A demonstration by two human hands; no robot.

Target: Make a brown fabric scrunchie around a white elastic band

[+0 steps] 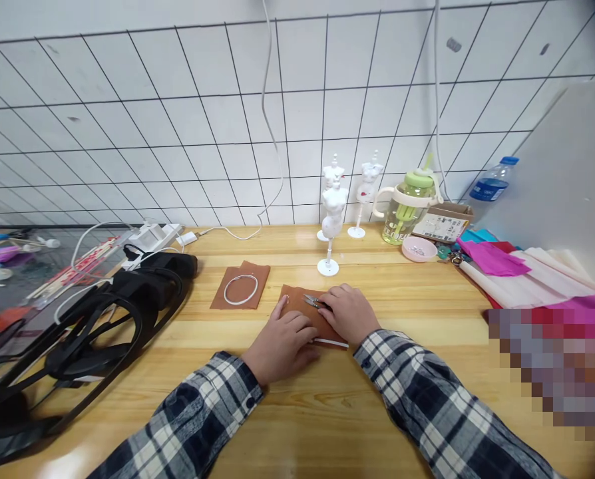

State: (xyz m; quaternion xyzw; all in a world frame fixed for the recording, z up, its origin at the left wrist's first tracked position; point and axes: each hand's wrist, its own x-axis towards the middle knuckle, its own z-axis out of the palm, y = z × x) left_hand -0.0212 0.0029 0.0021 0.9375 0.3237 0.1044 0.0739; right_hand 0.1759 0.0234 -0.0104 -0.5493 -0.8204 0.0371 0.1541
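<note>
While the left hand lies over a brown cloth piece, fingers parted and flattened rather than clenched, the right hand is closed round small scissors.

Item: brown cloth piece, on the tabletop directly before the person, partly covered by both hands. A narrow white strip shows along its near edge; its nature cannot be told.

Item: small scissors, metal, lying low over the cloth, blades directed away from the right hand toward the left. Whether they touch the cloth is unclear.

Item: second brown cloth piece, to the left, well apart from the hands; a white ring lies on it.

Item: white dress-form stands, upright beyond the hands, toward the tiled wall.

Item: pink dish, small pieces inside, near a green-lidded jug.

Item: folded fabrics, several colours, right side.

Handling note, by judgement: best to keep the cloth flat and lightly taut under the left fingers, those fingers well clear of the blades; tips low, short controlled movements; the points should not snag the surface.
</note>
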